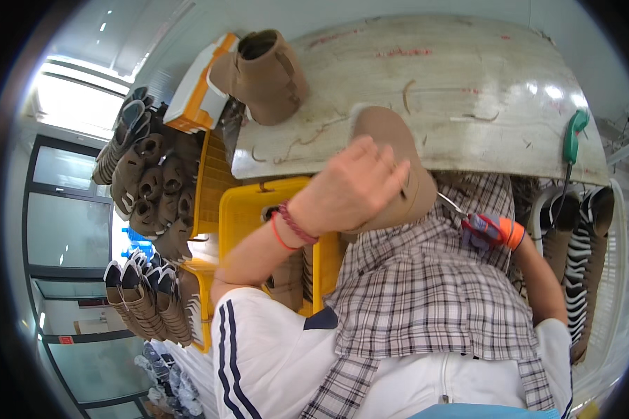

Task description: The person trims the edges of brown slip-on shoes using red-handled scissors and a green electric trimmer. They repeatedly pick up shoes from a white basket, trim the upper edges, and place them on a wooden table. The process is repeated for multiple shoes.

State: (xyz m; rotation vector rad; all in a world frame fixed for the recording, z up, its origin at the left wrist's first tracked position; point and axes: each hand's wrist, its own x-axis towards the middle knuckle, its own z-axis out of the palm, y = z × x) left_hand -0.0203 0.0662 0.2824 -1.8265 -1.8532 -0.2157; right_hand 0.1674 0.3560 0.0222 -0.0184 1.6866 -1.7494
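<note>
White sleeves (pixel 272 356) on both sides of a plaid apron (pixel 426 300). Beyond it, right hand (pixel 488 232) in an orange-cuffed glove, fingers closed around a small metal-tipped tool (pixel 452 205), tip just beside a brown shoe-shaped piece (pixel 388 126). Bare left hand (pixel 353 185), slightly blurred, fingers curled over that piece and gripping it, rounded end up, at the front edge of the worktop (pixel 468 77). Under the left forearm, a yellow crate (pixel 244 209) with more brown pieces inside; past the right arm, nested stacks (pixel 573 279) with pale edges. On the worktop, thin brown scraps (pixel 409 94), a green-handled tool (pixel 574 133) at the right end and an upright brown stack (pixel 276 87) at the left, close to an orange-and-white box (pixel 196 91). Farther left, heaped brown pieces (pixel 150 185) before glass panes (pixel 66 227).
</note>
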